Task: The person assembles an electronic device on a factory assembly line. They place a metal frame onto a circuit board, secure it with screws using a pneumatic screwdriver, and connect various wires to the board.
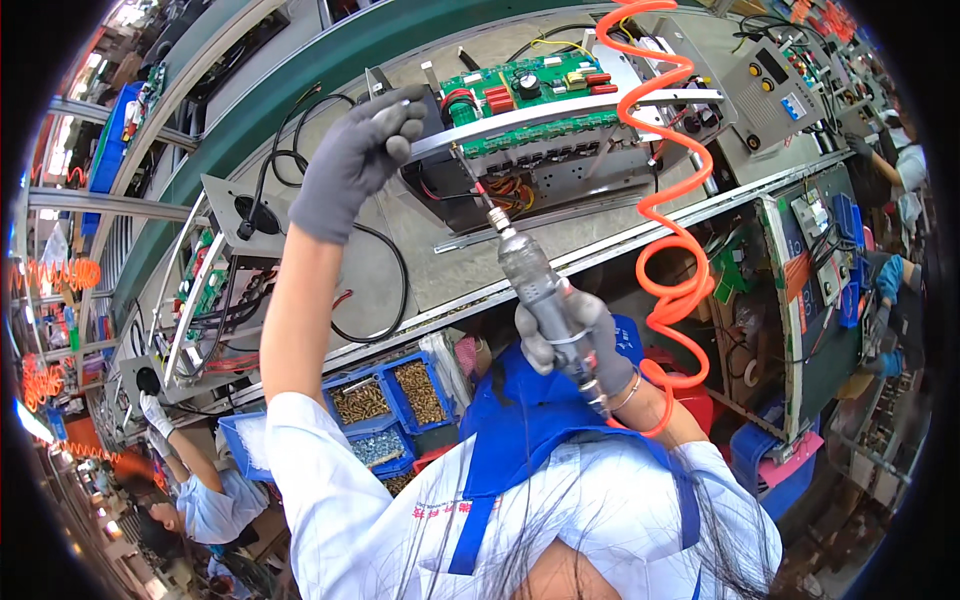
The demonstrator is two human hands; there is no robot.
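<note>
My right hand (592, 325), in a grey glove, is wrapped round a pneumatic screwdriver (540, 285). Its thin bit points up and away to a silver metal bar (560, 110), at or very near the bar's left part. The bar crosses the front of an open metal chassis (570, 175) with a green circuit board (530, 85) on it. My left hand (365, 150), gloved too, hovers by the bar's left end with fingers curled together; whatever they may hold is too small to make out. An orange coiled air hose (675, 255) runs down to the screwdriver's rear.
Blue bins (415, 390) of brass-coloured and silver small parts sit below the bench edge, left of my body. Black cables (400, 290) lie on the bench. Other chassis units (775, 95) stand on both sides. Co-workers (215, 500) are at the far left and right.
</note>
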